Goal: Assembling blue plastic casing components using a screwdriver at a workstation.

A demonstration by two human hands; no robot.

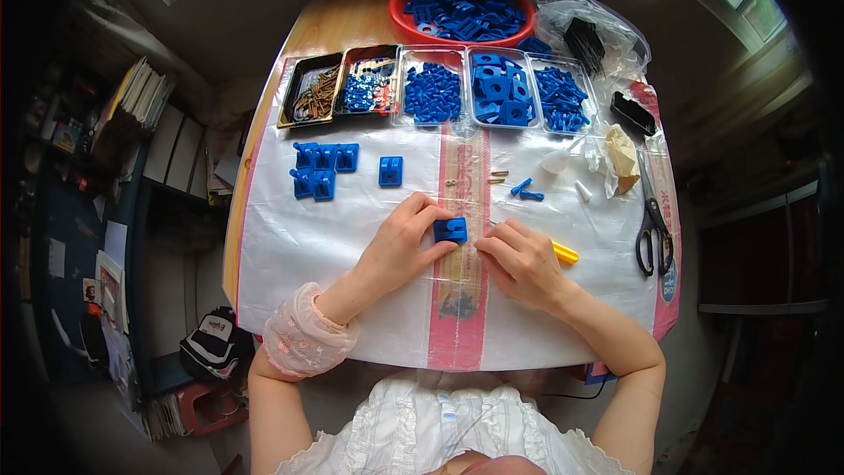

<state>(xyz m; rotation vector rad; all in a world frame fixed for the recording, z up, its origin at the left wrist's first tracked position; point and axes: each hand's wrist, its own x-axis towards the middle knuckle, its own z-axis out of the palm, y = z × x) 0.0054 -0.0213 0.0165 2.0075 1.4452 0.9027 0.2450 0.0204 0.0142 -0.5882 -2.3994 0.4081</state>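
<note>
- White woven plastic sheet (pixel 299 246) with a pink centre stripe covers most of a wooden table (pixel 325 26); wood shows bare only at the far end and along the left edge.
- Left hand (pixel 400 246): fingers curled, thumb and fingertips pinching a small blue plastic block (pixel 450 230) against the sheet, on the pink stripe near the table's middle.
- Right hand (pixel 520 262): loosely closed around a yellow-handled tool (pixel 564 253), whose handle sticks out to the right; fingertips just beside the block's right side. Whether the tool's tip touches the block, cannot tell.
- Finished-looking blue blocks in a cluster (pixel 323 167) lie far-left of the hands; a single blue block (pixel 390 171) sits apart from them.
- Row of clear and black plastic trays (pixel 440 88) of blue parts and screws spans the far side; red round bowl (pixel 462 9) of blue pieces behind it.
- Black-handled scissors (pixel 653 229) lie near the right edge, well apart from the right hand.
- Open sheet lies to the left of the left hand and along the near edge.
</note>
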